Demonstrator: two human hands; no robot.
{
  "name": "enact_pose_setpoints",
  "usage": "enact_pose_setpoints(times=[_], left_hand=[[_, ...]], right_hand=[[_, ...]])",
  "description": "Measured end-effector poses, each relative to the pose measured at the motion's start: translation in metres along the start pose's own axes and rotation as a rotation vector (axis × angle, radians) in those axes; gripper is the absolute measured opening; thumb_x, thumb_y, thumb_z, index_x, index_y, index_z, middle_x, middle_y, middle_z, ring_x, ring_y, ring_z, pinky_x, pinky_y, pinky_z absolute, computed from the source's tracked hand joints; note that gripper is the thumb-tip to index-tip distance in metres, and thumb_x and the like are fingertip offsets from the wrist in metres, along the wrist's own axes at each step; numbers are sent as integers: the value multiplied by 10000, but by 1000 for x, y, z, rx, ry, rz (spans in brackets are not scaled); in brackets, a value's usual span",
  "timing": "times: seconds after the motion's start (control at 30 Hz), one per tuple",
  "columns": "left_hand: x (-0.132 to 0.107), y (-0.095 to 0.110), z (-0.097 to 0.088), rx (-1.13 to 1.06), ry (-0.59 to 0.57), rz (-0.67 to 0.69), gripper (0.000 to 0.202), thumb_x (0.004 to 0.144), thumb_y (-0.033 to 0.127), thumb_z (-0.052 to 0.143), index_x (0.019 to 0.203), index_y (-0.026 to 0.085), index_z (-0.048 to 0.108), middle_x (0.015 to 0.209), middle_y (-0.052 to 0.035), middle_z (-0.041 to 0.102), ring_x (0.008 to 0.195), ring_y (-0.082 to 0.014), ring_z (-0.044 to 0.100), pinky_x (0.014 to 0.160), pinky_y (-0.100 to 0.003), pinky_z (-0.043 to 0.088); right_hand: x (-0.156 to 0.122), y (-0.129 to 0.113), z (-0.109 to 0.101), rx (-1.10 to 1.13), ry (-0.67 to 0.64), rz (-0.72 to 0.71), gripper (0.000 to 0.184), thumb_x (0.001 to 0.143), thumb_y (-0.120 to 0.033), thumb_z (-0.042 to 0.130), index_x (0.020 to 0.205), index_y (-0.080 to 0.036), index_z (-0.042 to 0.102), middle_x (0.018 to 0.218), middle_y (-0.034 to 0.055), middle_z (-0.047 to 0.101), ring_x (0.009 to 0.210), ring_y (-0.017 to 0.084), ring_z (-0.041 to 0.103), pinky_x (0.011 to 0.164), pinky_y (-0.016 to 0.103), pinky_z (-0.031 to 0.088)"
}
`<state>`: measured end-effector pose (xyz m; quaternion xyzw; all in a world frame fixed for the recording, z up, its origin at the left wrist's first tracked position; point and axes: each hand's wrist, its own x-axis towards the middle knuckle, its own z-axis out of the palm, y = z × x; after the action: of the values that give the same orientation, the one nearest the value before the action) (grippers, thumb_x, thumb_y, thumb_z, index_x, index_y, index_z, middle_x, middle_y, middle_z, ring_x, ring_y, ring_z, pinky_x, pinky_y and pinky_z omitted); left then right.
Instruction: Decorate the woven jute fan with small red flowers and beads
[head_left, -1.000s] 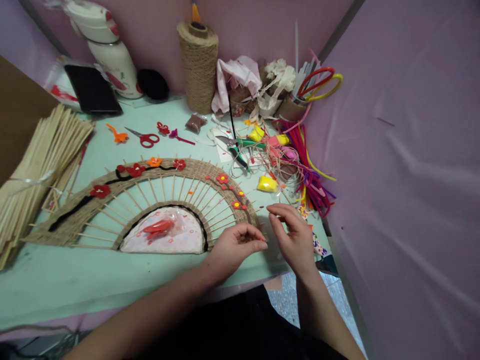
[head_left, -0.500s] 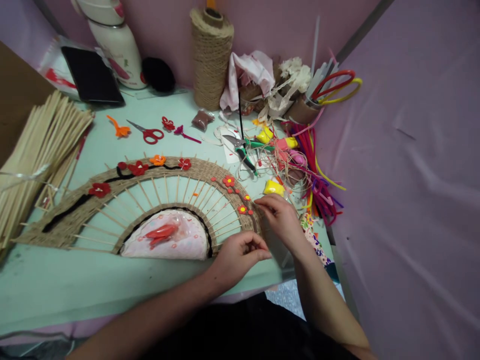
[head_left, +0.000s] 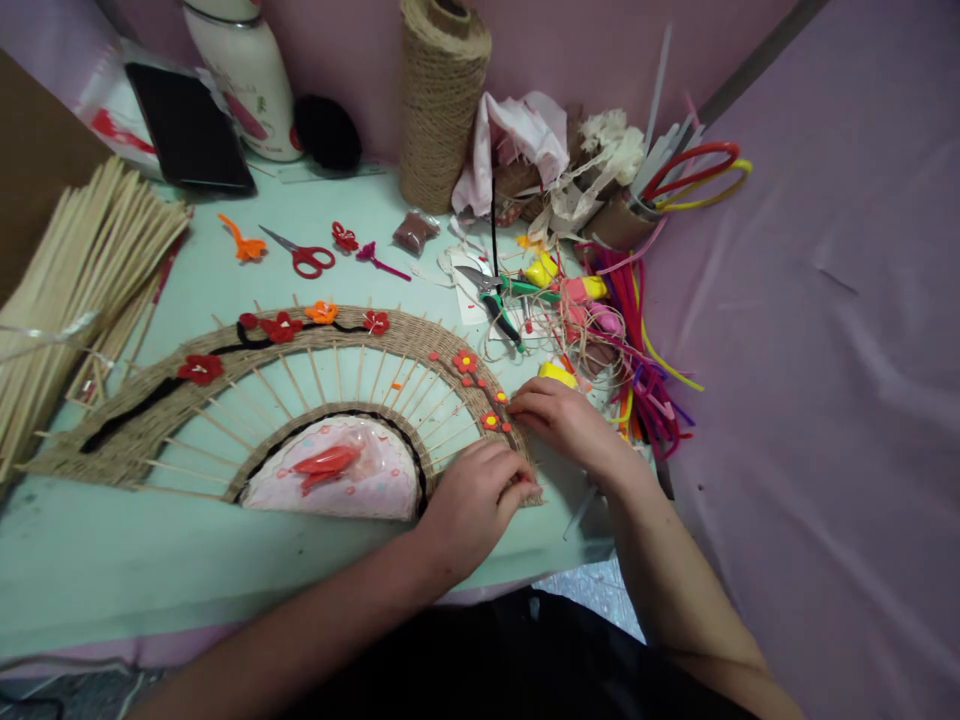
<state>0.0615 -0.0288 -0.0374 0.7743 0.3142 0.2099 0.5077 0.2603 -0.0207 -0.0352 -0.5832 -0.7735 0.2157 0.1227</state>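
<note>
Apparently curled inward at left grip (head_left: 476, 500) and right grip (head_left: 561, 418), but cannot tell how tightly or on what. Poised over the right end of the woven fan (head_left: 420, 335), flat on the worktop (head_left: 150, 570); could dislodge a nearby red flower (head_left: 490, 421) by brushing or pressing carelessly.

Can't read any text, brand, number or sign. Get only faint script-like marks on the white cylindrical bottle with pink-red printed motif (head_left: 251, 85), plus a smaller line low on its side; too blurred to spell out either. Make out red patches on the clear plastic packet (head_left: 122, 130) beside the black, flat, rectangular slab (head_left: 191, 125), but no letters. Get nothing legible off the slab's dark face.
</note>
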Motion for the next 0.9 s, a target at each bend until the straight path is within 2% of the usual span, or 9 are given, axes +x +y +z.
enact_pose_setpoints(times=[0.13, 0.3, 0.43, 0.67, 0.9], left_hand=[[15, -4, 2, 440, -24, 101, 140, 919, 235, 563, 852, 155, 657, 939, -62, 664, 950, -229, 528, 844, -365, 452], [23, -7, 10, 680, -27, 92, 129, 921, 185, 533, 909, 161, 659, 1069, -65, 664, 981, -248, 493, 798, -381, 442], [23, -4, 9, 733, -22, 82, 147, 933, 199, 522, 942, 152, 661, 1075, -68, 662, 970, -249, 487, 776, -384, 433], [26, 0, 7, 744, -23, 80, 170, 941, 190, 501, 905, 142, 660, 933, -78, 650, 934, -257, 485, 755, -398, 419], [27, 2, 6, 734, -52, 48, 146, 918, 151, 517, 936, 128, 661, 973, -92, 646, 969, -279, 489, 781, -417, 427]], right_hand=[[3, 0, -8, -19, -73, -42, 178, 920, -131, 536, 949, -205, 696, 952, 63, 656, 902, 177, 601, 802, 300, 472], [7, -3, -13, -71, -121, -56, 143, 902, -116, 559, 936, -192, 675, 940, 62, 637, 924, 188, 577, 805, 311, 462], [9, -6, -15, -113, -144, -59, 122, 893, -108, 566, 929, -174, 662, 949, 68, 623, 936, 196, 553, 808, 313, 456], [15, -6, -14, -189, -162, -83, 114, 879, -102, 565, 876, -180, 648, 894, 55, 604, 902, 198, 522, 787, 306, 436], [20, -5, -6, -318, -155, -73, 72, 851, -138, 584, 808, -181, 623, 834, 57, 595, 832, 203, 502, 725, 310, 388]])
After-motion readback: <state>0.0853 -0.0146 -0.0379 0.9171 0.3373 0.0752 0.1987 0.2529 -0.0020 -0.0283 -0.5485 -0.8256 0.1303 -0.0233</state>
